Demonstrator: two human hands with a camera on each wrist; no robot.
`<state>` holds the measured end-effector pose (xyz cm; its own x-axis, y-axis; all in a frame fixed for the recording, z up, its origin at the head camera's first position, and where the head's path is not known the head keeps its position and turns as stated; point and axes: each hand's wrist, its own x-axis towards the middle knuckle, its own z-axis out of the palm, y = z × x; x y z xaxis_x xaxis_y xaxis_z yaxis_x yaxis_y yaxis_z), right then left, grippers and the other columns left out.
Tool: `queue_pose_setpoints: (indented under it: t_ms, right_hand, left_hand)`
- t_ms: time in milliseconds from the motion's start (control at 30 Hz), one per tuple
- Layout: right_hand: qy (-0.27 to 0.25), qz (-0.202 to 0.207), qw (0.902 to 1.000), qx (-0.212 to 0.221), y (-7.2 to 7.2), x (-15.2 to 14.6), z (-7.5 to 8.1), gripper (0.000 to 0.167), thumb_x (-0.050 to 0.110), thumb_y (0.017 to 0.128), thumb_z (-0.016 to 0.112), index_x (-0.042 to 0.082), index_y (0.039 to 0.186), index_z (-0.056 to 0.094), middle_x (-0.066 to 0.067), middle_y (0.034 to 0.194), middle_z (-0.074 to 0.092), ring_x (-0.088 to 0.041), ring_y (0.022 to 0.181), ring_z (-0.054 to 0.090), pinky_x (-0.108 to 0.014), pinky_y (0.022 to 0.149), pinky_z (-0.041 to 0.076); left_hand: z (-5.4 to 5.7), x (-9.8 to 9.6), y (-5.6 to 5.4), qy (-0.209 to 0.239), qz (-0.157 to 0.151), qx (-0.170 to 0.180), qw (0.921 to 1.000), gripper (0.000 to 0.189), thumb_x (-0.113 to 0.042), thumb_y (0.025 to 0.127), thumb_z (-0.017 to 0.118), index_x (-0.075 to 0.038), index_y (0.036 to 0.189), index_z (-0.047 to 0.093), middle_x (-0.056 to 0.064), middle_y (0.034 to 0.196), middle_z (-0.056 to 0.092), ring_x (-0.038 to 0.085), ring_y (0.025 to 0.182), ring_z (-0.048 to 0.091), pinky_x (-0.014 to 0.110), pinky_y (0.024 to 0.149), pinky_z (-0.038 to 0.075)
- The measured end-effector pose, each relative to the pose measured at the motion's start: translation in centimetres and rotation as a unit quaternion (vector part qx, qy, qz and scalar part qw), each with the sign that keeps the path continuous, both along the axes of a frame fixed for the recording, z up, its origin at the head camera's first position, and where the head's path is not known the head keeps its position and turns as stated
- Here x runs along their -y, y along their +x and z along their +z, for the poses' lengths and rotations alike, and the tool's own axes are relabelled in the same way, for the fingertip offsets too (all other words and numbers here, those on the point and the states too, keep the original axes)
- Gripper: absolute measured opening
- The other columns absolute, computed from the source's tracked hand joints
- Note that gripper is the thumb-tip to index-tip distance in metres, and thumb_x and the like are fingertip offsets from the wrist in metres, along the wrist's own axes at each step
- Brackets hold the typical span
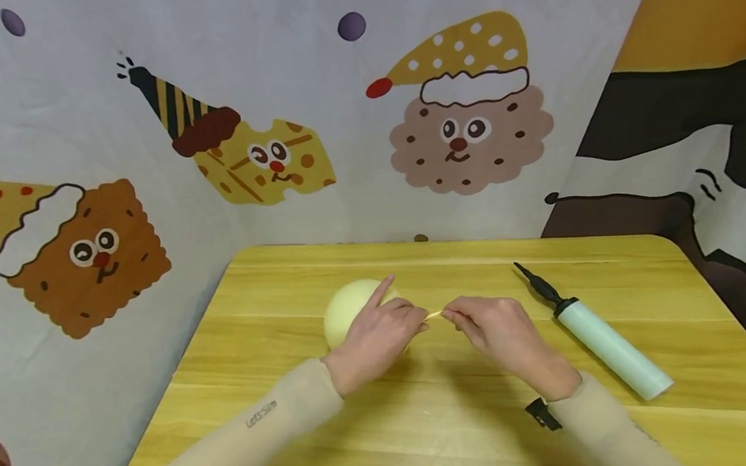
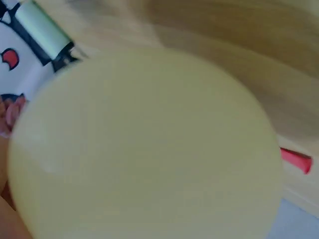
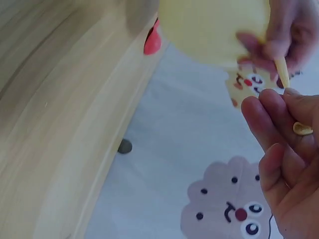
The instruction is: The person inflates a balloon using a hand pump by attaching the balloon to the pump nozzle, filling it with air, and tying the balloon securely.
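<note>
A round, pale yellow inflated balloon (image 1: pixel 346 311) is over the table, partly behind my left hand (image 1: pixel 377 334). The fingers of that hand pinch the balloon's neck, with one finger stretched out along the balloon. My right hand (image 1: pixel 503 329) pinches the neck's far end between thumb and finger, and the short neck (image 3: pixel 282 72) is drawn taut between both hands. In the right wrist view the rolled lip (image 3: pixel 302 129) pokes out past my right thumb. The balloon (image 2: pixel 149 149) fills most of the left wrist view and hides most of my left hand there.
A mint-green hand pump (image 1: pixel 612 347) with a black nozzle lies on the wooden table (image 1: pixel 284 433), right of my right hand. A red uninflated balloon (image 3: pixel 153 40) lies near the table's far edge. Behind the table hangs a printed cloth (image 1: pixel 358 219) with cartoon biscuits.
</note>
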<state>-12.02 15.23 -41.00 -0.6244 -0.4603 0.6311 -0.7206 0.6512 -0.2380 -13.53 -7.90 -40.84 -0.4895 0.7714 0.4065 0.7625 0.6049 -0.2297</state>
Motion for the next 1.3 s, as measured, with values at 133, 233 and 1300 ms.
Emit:
queue_pose_setpoints:
  t_ms: [133,233,1300]
  right_hand:
    - [-0.008,0.001,1.0,0.005,0.0,-0.9,0.4,0.009,0.003,0.086,0.083,0.008,0.092,0.077,0.001,0.079,0.075,-0.004,0.059,0.063,-0.023,0.052,0.052]
    - [0.007,-0.002,0.9999,0.009,0.1,-1.5,0.7,0.008,0.002,0.09,0.079,0.007,0.095,0.076,0.002,0.078,0.073,-0.006,0.062,0.065,-0.025,0.054,0.054]
    - [-0.121,-0.125,0.9725,-0.155,-2.8,-5.8,4.4,0.014,0.013,0.099,0.071,0.001,0.098,0.077,-0.013,0.08,0.075,-0.03,0.06,0.068,-0.043,0.06,0.042]
  left_hand:
    - [-0.8,0.4,-0.6,-0.003,-0.01,-0.063,0.998,0.023,-0.035,0.105,0.062,-0.016,0.093,0.067,-0.006,0.083,0.076,0.013,0.089,0.073,0.051,0.12,0.033]
    - [-0.9,0.5,-1.0,-0.022,0.0,-0.088,0.9959,0.008,-0.021,0.103,0.065,-0.014,0.106,0.064,-0.003,0.08,0.075,0.016,0.085,0.073,0.052,0.119,0.034]
    - [2.2,-3.8,0.1,0.096,-0.146,-0.066,0.9824,0.013,-0.015,0.096,0.077,-0.014,0.106,0.07,-0.01,0.097,0.077,0.006,0.098,0.071,0.045,0.121,0.033]
